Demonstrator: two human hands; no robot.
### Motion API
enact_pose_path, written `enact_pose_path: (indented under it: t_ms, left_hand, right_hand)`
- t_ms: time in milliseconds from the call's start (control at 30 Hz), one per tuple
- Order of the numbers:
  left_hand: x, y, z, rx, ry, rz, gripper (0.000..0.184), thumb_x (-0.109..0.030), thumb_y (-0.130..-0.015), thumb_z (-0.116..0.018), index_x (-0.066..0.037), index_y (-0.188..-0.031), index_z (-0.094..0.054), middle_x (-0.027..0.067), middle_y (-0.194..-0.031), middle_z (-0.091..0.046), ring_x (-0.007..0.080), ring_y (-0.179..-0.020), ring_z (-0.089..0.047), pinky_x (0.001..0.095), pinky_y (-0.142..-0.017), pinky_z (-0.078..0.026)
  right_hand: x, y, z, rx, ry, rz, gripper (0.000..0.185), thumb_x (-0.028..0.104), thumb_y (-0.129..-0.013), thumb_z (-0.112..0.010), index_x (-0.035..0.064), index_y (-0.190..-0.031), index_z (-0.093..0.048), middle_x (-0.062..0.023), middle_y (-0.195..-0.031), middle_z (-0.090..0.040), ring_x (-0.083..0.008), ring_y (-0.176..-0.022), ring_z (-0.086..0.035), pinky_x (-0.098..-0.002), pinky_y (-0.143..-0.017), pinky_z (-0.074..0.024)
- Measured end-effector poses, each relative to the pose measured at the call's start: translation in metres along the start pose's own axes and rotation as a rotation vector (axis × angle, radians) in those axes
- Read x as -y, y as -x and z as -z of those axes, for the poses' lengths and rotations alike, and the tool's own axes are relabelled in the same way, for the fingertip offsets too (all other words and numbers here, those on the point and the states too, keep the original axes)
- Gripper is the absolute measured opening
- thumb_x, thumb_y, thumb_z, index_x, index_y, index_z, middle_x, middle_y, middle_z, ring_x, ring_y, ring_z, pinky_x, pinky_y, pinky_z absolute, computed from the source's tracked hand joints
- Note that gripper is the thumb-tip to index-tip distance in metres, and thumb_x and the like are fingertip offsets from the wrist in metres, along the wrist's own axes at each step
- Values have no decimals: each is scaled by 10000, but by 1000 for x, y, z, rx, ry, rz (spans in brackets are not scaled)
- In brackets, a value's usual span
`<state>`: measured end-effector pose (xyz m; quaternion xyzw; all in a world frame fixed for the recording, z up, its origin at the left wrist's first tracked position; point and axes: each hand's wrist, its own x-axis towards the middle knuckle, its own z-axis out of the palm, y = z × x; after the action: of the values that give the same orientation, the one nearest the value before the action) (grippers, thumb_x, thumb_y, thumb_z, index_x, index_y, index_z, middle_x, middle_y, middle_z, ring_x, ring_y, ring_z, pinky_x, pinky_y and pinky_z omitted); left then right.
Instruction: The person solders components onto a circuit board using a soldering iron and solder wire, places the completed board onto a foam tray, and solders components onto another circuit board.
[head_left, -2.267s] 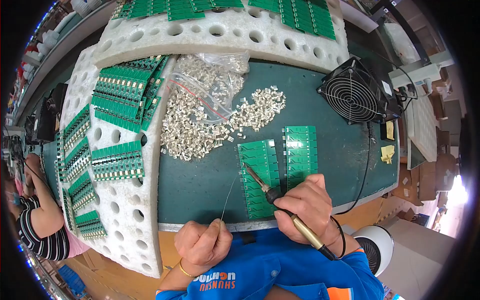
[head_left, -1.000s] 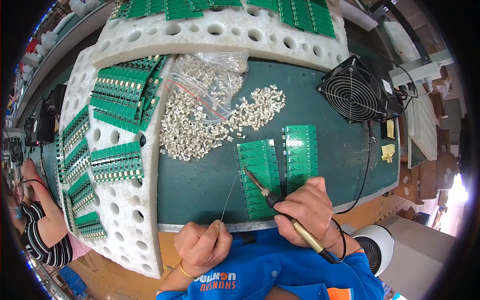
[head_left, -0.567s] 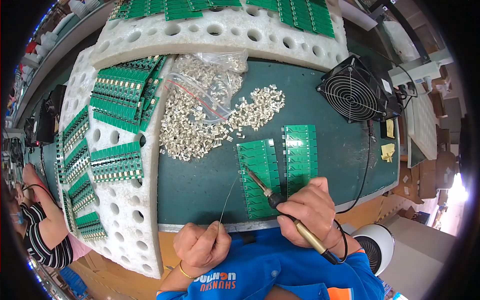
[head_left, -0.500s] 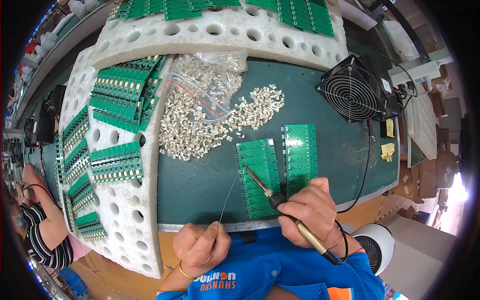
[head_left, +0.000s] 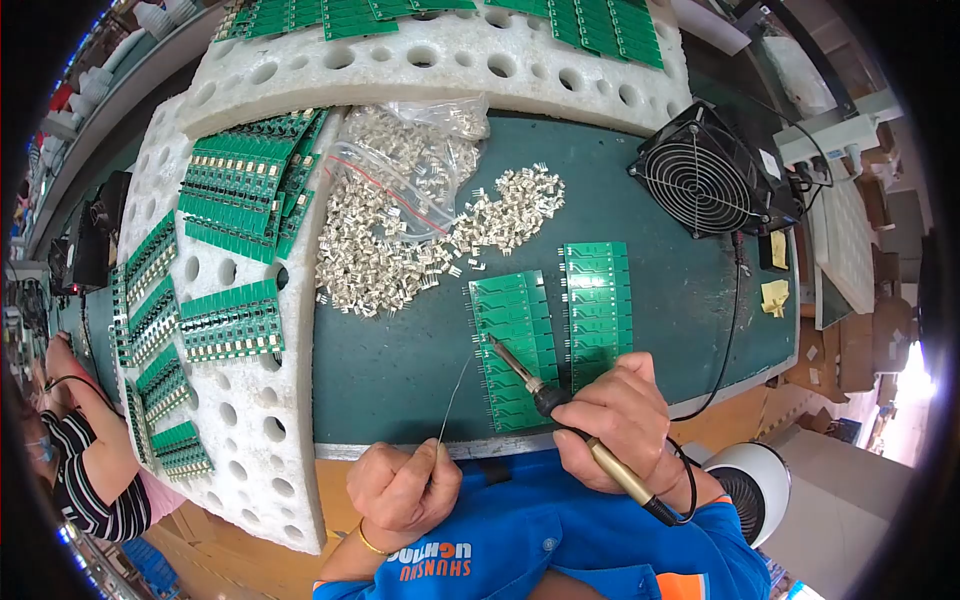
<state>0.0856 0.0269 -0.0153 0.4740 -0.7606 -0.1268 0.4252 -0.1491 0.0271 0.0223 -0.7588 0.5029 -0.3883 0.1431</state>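
My right hand is closed around a soldering iron, its tip pointing up and left over the left-hand green circuit board panel. The tip is at the panel's left part, near a row of pins; whether it touches is too small to tell. Between the thumb and fingers of my left hand is a thin strand of solder wire, which runs up toward the panel's left edge. A second circuit board panel lies just to the right, partly behind my right hand.
Many small white connectors are heaped beside a clear plastic bag. White foam boards hold more green panels. A black fan stands at right, its cable crossing the table edge. Another person sits at far left.
The view has shifted slightly, so the table items sit a little higher. Both hands keep their grips, and the iron's tip stays over nearly the same part of the left panel.
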Motion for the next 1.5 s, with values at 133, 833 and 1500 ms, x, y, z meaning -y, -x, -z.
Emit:
enact_pose_path:
  t_ms: [133, 833, 1500]
  left_hand:
    - [0, 1, 0, 1, -6, 4, 187, 24, -632, -754, -49, -794, -696, 23, -589, -473, 174, -445, -474, 284, -403, -388]
    - [-1, -1, -1, 8, -33, -4, 188, 14, -629, -760, -55, -794, -703, 16, -583, -474, 176, -446, -468, 281, -401, -383]
    - [-1, -2, -4, 31, 2, -47, 172, 36, -638, -753, -22, -788, -689, 44, -590, -490, 175, -447, -450, 295, -418, -337]
  right_hand:
    - [-1, 0, 0, 11, 6, 7, 237, 95, -701, -741, 61, -919, -654, -54, -748, -632, -212, -603, -567, -372, -664, -388]
    - [-2, -3, -6, -28, -17, 0, 301, 41, -605, -781, 71, -882, -667, -27, -713, -621, -186, -589, -560, -345, -649, -369]
    - [-2, -3, -4, -1, -14, -1, 301, 44, -617, -782, 70, -894, -666, -26, -728, -625, -188, -597, -562, -349, -644, -362]
